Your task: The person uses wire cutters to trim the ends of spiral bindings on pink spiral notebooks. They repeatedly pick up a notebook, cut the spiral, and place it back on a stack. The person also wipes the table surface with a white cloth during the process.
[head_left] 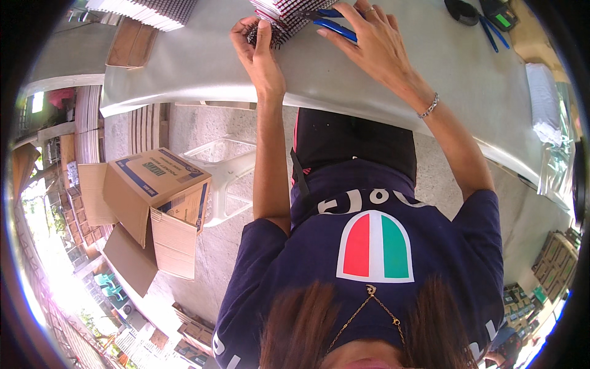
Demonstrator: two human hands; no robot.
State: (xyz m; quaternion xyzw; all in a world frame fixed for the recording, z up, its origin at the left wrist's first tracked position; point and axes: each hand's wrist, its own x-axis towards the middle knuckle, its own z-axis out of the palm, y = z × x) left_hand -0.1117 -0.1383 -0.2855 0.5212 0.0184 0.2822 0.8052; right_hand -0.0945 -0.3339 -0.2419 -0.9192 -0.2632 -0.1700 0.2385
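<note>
At the far edge of the view lies a stack of spiral-bound notebooks (284, 8) with dark wire coils along their edges. My left hand (259, 56) is closed at the near left corner of this stack, thumb and fingers pinching a dark bunch of wire coil (252, 35). My right hand (376, 44) grips blue-handled pliers (337, 29), whose handles are spread apart. The pliers' jaws point left and reach the coils; whether they bite on a wire is too small to tell.
More spiral-bound notebooks (150, 11) and a brown cardboard piece (131, 43) lie at the table's left. At the far right are a black roll (461, 11), another blue-handled tool (495, 35) and a white bundle (543, 98). An open carton (161, 178) rests beside a white plastic stool (230, 161).
</note>
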